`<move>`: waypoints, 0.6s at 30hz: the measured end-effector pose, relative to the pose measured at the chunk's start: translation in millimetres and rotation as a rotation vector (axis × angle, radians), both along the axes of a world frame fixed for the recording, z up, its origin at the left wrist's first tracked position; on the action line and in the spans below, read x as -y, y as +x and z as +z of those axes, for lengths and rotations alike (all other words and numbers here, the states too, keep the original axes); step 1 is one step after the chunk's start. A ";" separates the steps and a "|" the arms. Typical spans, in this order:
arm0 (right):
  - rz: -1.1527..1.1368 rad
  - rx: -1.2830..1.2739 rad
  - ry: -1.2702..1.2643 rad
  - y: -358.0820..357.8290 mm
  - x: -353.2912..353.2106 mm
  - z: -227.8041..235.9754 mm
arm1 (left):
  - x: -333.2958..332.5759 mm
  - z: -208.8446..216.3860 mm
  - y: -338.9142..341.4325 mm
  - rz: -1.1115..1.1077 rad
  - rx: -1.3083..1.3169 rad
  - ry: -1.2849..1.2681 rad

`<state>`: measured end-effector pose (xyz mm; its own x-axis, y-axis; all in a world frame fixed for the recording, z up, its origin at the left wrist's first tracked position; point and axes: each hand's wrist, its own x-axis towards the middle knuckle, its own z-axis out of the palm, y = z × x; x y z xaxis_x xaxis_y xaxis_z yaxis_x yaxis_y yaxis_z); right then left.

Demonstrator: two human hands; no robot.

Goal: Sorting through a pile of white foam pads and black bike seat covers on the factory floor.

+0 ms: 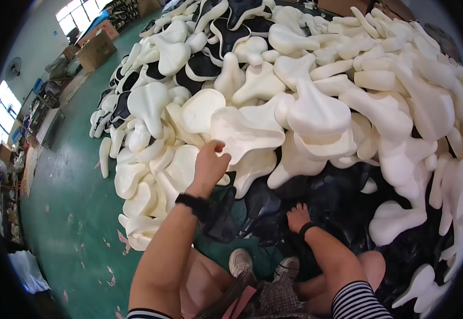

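The left hand point(213, 164) is near the middle of the view, its fingers curled and a narrow gap showing between thumb and forefinger; it meets the lower left edge of a white bicycle seat point(250, 129) lying just off at 12 o'clock, and whether it grips that edge I cannot tell. The right hand point(298, 218), between 4 and 5 o'clock, reaches down onto black pieces point(324, 194) with its fingers slightly spread; whether they hold one I cannot tell. A big heap of white seats point(316, 109) spreads from 8 o'clock over the top to 4 o'clock, overlapping at many angles, some with black undersides toward 11 o'clock. Two pale shoes point(240, 261) stand near 6 o'clock on the green floor point(77, 196). A cardboard box point(96, 51) sits at 10 o'clock, with a fan point(13, 69) farther out.
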<state>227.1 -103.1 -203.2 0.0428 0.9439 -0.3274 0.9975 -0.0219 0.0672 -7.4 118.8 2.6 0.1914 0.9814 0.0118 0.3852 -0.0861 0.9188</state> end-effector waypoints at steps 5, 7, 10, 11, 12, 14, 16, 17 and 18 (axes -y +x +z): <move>0.061 0.034 -0.289 29.2 5.2 35.0 | -70.9 23.1 59.3 -0.182 -0.555 0.661; 0.059 -0.001 -0.294 51.4 9.9 36.3 | -85.4 12.6 80.8 -0.181 -0.690 0.685; 0.165 -0.016 -0.240 65.1 8.5 68.4 | -98.6 0.6 95.2 -0.235 -0.914 0.483; 0.200 0.048 -0.166 70.5 5.9 80.5 | -99.9 0.5 98.4 -0.254 -0.973 0.485; 0.237 0.109 -0.091 74.5 2.6 94.1 | -99.4 2.6 100.7 -0.271 -1.037 0.488; 0.233 0.297 0.073 85.9 -1.5 124.4 | -93.6 5.3 99.0 -0.321 -1.065 0.477; 0.230 0.216 0.174 93.1 -5.5 164.5 | -97.4 2.8 79.8 -0.528 -1.094 0.526; 0.234 0.211 0.194 88.2 -8.1 190.2 | -104.2 -9.9 52.4 -0.516 -0.937 0.689; 0.214 0.106 0.277 82.6 -7.6 217.4 | -108.5 -15.8 33.3 -0.529 -0.880 0.756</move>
<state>309.6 -95.5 14.2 -0.1450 0.9875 -0.0620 0.9693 0.1543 0.1914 25.9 227.3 -13.2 0.7830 0.5880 0.2028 0.5958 -0.8027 0.0271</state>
